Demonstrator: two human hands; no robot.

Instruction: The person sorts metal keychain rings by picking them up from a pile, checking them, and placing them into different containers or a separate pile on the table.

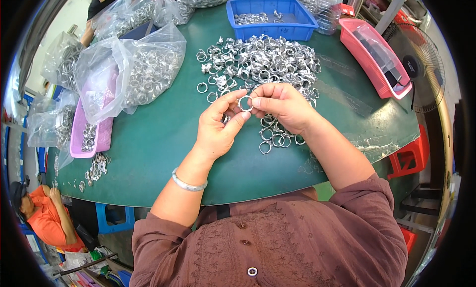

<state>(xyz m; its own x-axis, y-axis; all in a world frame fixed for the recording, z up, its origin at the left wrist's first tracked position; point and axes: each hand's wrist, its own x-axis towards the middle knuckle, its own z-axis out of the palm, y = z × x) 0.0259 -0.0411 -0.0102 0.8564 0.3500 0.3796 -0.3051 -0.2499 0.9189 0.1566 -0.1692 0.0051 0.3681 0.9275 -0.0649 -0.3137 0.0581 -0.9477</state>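
Between both hands, just in front of a big heap of silvery metal rings, I hold one ring up off the table. My left hand pinches its left side with thumb and fingers; a bit of another ring seems to show inside the palm. My right hand grips the same ring's right side between thumb and forefinger. Several loose rings lie under and beside my right hand, apart from the main heap. A few more rings lie singly at the heap's left edge.
A blue tray with small metal parts stands behind the heap. Plastic bags of rings and a pink basket are at left. A pink basket and a fan stand at right. Two other people are at the left.
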